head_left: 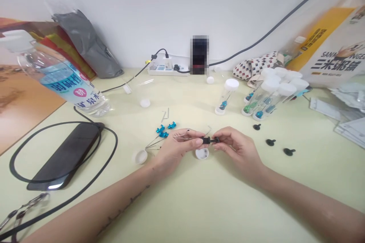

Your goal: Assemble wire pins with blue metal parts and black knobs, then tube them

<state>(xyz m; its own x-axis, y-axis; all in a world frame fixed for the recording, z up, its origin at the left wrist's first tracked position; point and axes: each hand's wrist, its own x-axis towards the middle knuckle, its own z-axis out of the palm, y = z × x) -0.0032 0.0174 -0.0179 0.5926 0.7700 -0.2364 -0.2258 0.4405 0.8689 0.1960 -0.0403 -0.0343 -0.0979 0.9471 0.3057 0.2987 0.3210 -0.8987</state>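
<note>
Near the middle of the table, my left hand [177, 147] pinches a small black block [205, 140] between thumb and fingers. Thin metal rods also pass through its grip. My right hand [238, 145] has its fingertips closed on a black stemmed disc [217, 139], whose stem meets the block; how far it goes in I cannot tell. Just below them lies a white cap [202, 154] with small dark bits inside. Left of my left hand are several blue metal fittings [163, 134], thin metal rods [154, 143] and another white cap [140, 157].
Several black stemmed discs [270, 142] lie at right. A clear capped tube [226, 97] stands before a cluster of filled tubes [264, 100]. At left are a water bottle [65, 79], a phone [61, 161] and a looped black cable [114, 152]. A power strip [168, 70] sits by the wall.
</note>
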